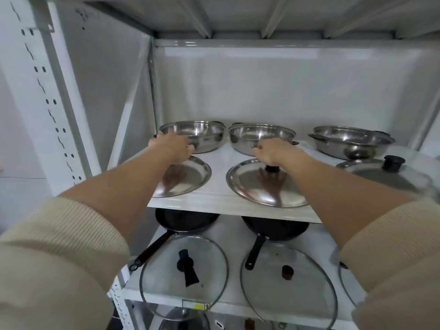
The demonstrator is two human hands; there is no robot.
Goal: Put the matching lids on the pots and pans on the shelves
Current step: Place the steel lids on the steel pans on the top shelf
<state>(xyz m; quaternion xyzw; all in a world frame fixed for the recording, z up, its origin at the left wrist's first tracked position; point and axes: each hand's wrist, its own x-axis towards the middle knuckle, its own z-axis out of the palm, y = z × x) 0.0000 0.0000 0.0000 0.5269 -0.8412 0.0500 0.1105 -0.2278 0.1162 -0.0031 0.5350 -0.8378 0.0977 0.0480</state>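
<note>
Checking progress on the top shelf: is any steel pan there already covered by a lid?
No. All three steel pans stand open, and the steel lids lie flat on the shelf before them.

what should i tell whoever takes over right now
Left hand reaches over the left steel lid; its grip is hidden.
Right hand is on the middle steel lid's black knob.
Three open steel pans sit behind their lids on the upper shelf; two black frying pans and glass lids lie below.
Done: no lid on yet.
Left: cover every pan.
</note>
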